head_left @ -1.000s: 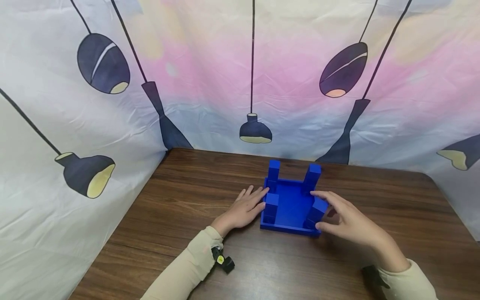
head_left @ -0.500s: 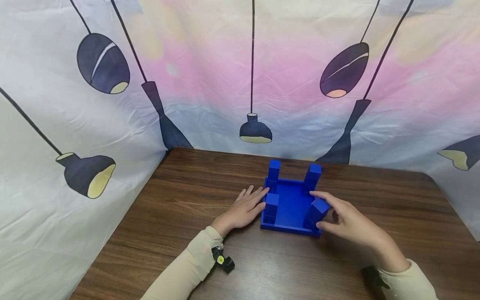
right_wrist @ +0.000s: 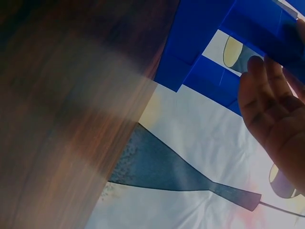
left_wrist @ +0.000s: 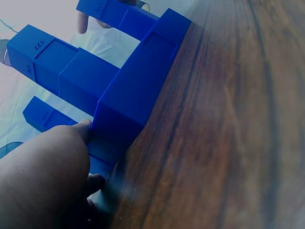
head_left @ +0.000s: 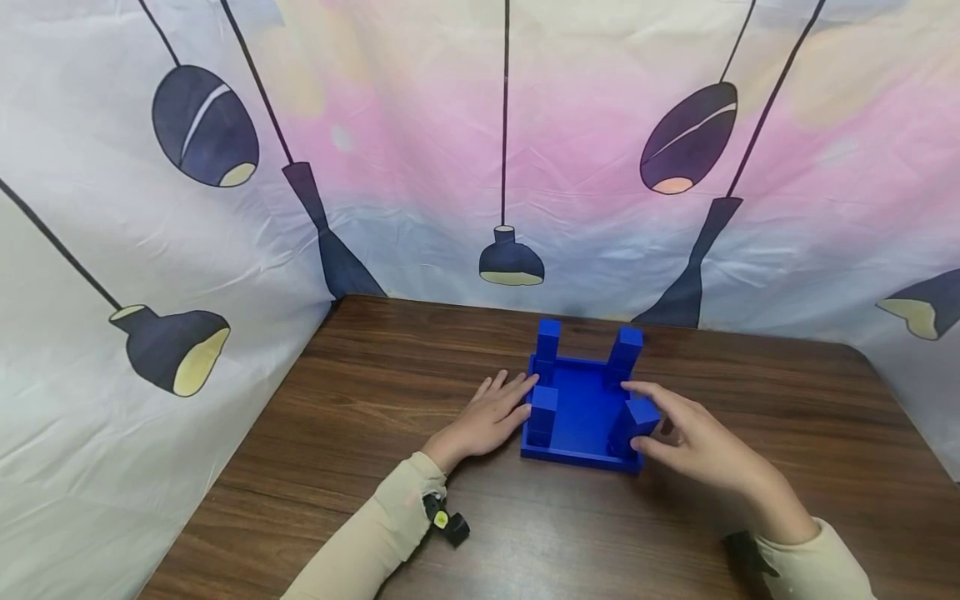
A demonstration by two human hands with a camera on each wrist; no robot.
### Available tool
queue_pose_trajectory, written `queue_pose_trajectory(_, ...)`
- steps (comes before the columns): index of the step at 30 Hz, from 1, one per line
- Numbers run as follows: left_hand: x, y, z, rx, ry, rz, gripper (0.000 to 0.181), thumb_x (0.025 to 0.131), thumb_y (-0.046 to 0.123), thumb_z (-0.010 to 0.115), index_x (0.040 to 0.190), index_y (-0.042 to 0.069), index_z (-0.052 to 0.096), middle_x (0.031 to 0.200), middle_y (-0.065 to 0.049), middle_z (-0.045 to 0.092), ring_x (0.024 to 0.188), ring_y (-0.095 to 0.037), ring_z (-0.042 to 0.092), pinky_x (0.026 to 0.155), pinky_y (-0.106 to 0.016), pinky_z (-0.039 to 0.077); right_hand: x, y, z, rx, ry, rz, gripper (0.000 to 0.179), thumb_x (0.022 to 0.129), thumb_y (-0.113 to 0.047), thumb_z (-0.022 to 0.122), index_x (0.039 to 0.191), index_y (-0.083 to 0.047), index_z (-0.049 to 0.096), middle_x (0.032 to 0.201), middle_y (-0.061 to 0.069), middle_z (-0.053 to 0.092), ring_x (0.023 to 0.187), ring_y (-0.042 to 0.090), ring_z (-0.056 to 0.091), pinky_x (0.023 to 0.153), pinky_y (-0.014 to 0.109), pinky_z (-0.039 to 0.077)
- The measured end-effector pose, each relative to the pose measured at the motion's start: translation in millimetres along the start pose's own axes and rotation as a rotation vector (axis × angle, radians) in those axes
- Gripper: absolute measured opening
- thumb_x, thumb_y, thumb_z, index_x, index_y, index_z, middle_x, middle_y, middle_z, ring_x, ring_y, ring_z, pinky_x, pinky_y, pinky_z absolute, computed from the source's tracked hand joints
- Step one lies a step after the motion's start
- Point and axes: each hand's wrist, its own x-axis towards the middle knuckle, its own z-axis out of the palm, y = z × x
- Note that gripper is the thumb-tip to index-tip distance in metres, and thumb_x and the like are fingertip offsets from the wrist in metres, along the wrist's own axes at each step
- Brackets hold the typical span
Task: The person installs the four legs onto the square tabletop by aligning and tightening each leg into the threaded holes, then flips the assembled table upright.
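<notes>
A shallow blue tray-like base (head_left: pixel 581 412) lies on the table with a square blue post standing at each corner. My right hand (head_left: pixel 701 437) holds the near-right post (head_left: pixel 636 417) between thumb and fingers; that post sits turned out of line with the base. In the right wrist view, the right hand (right_wrist: pixel 274 105) shows beside the blue post (right_wrist: pixel 259 28). My left hand (head_left: pixel 487 417) lies with extended fingers against the base's left side, thumb and fingertips touching it. Seen from the left wrist, a post (left_wrist: pixel 86 76) carries printed numbers, and the left thumb (left_wrist: pixel 82 129) touches the base.
The brown wood-grain table (head_left: pixel 360 375) extends to both sides of the base. Behind it hangs a pastel cloth (head_left: pixel 420 150) printed with dark lamps. A black wrist device (head_left: pixel 447 521) sits at the left sleeve.
The near-right post has turned in my right hand, its top swinging round slightly. The right thumb has shifted up a little along the post. My left hand stays in place.
</notes>
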Motion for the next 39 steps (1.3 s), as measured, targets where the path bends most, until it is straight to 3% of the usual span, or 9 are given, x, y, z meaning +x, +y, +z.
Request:
queue_pose_trajectory(2,-0.1,-0.5,0.4,0.0,-0.001,0.0,0.059,0.116,0.045,0.032,0.17,0.022,0.025,0.173,-0.01,0.025,0.163,-0.035,0.005,0.13,-0.051,0.001,-0.1,0.6,0.7,-0.014,0.006,-0.003,0.066,0.097,-0.015,0.08,0.154,-0.012,0.048,0.118,0.007,0.066,0.075,0.008,0.058,0.06,0.027,0.052)
queue_pose_trajectory(5,0.0,-1.4,1.0,0.004,-0.003,0.001,0.059,0.116,0.045,0.032,0.17,0.022,0.024,0.173,-0.01,0.025,0.163,-0.035,0.005,0.13,-0.051,0.0,-0.1,2.2,2.3,-0.04,0.026,-0.029,0.067,0.095,-0.012,0.081,0.153,-0.013,0.05,0.111,-0.001,0.063,0.074,0.008,0.054,0.058,0.026,0.049)
queue_pose_trajectory(10,0.1,-1.6,1.1,0.006,-0.002,0.006,0.059,0.116,0.044,0.032,0.17,0.022,0.025,0.173,-0.011,0.025,0.162,-0.036,0.004,0.13,-0.052,0.001,-0.4,3.0,3.6,-0.052,0.039,-0.088,0.072,0.089,0.001,0.08,0.153,-0.01,0.049,0.134,0.011,0.062,0.078,0.006,0.056,0.061,0.026,0.052)
queue_pose_trajectory(13,0.2,-1.5,1.1,0.006,-0.003,0.006,0.059,0.116,0.044,0.032,0.17,0.021,0.025,0.173,-0.011,0.025,0.162,-0.036,0.004,0.13,-0.052,0.001,-0.8,2.0,3.7,-0.04,0.027,-0.066,0.069,0.092,-0.003,0.08,0.154,-0.009,0.049,0.141,0.017,0.06,0.082,0.006,0.057,0.066,0.028,0.055)
queue_pose_trajectory(18,0.4,-2.4,1.9,0.009,-0.006,0.001,0.059,0.116,0.045,0.032,0.17,0.022,0.024,0.173,-0.01,0.024,0.163,-0.035,0.004,0.13,-0.051,0.0,-1.7,0.2,3.4,-0.026,0.018,-0.009,0.06,0.1,-0.017,0.076,0.153,-0.007,0.05,0.145,0.019,0.059,0.089,0.007,0.058,0.069,0.03,0.057)
queue_pose_trajectory(25,0.5,-3.0,2.6,0.005,0.0,0.007,0.059,0.116,0.045,0.032,0.17,0.022,0.025,0.173,-0.01,0.025,0.163,-0.035,0.004,0.13,-0.052,0.001,-0.9,-1.3,5.8,-0.021,0.039,-0.02,0.057,0.099,-0.018,0.077,0.151,-0.01,0.054,0.142,0.018,0.062,0.086,0.007,0.058,0.062,0.028,0.054)
queue_pose_trajectory(30,0.2,-3.7,3.5,0.004,0.0,0.005,0.059,0.116,0.045,0.032,0.17,0.022,0.025,0.173,-0.011,0.025,0.163,-0.035,0.004,0.13,-0.052,0.001,0.2,-1.0,8.3,-0.034,0.054,-0.047,0.053,0.099,-0.016,0.078,0.147,-0.011,0.057,0.122,0.01,0.068,0.071,0.004,0.056,0.054,0.025,0.049)
queue_pose_trajectory(39,1.0,-4.0,2.2,0.001,0.0,0.005,0.059,0.116,0.046,0.032,0.17,0.023,0.024,0.173,-0.01,0.025,0.163,-0.035,0.005,0.13,-0.052,0.001,2.1,-7.1,12.7,-0.084,0.113,-0.021,0.037,0.096,-0.02,0.082,0.127,-0.012,0.064,0.084,-0.01,0.059,0.055,0.002,0.046,0.048,0.024,0.043)
